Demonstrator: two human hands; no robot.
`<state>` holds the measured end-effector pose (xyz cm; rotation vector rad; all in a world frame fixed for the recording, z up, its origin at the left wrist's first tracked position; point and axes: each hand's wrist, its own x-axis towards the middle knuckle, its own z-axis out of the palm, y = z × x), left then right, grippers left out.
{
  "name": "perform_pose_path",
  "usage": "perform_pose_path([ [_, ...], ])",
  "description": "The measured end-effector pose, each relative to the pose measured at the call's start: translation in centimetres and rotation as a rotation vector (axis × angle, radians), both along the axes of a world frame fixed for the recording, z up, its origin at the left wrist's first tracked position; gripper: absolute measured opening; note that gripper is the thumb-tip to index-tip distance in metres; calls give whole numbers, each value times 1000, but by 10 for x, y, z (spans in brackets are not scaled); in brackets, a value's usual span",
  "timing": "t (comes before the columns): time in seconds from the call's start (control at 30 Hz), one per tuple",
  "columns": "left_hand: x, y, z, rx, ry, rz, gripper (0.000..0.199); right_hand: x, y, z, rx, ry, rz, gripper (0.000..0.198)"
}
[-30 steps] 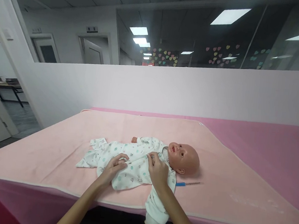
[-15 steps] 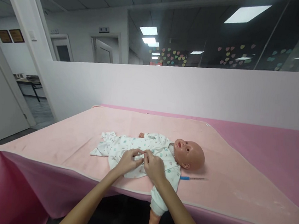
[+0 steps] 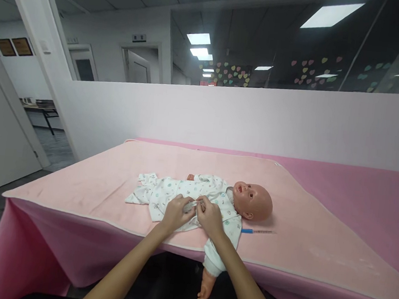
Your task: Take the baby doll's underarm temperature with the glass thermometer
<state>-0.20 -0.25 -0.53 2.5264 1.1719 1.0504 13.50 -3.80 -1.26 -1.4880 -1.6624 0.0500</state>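
A baby doll (image 3: 253, 202) lies on its back, head to the right, in a white patterned outfit (image 3: 170, 189). Over its belly, my left hand (image 3: 175, 213) is closed, with a small whitish, partly see-through strip (image 3: 190, 206) in its fingers. I cannot make out whether this is a wrapper or something else. My right hand (image 3: 209, 218) pinches at the strip's right end, its fingertips close to the left ones. One doll arm (image 3: 207, 283) hangs over the table's front edge, below my right wrist. A thin syringe-like stick with a blue end (image 3: 247, 231) lies beside the doll's shoulder.
A peach blanket (image 3: 317, 247) covers the table over a pink cloth (image 3: 375, 206) that drapes down the front. Behind it stands a low white wall (image 3: 259, 122) with glass above. At the left are a door (image 3: 3, 119) and a doorway.
My hands stay over the doll's belly; the fingertips have shifted slightly, and more of the whitish strip shows between them. The view has tilted a little; the doll lies as before.
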Motion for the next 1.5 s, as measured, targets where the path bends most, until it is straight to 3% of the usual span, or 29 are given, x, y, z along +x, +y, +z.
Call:
perform_pose_path([
  [0.33,-3,2,-8,9,-121,-4,19,2,2,-1,19,24,30,25],
  [0.7,-1,3,-5,-151,-343,-27,19,1,4,-4,-7,-24,22,26],
  [0.93,-4,5,-7,-163,-339,-33,28,1,5,-3,-7,-69,-3,26],
  [1.5,-4,3,-7,-116,-378,-34,18,0,2,1,7,-1,8,26],
])
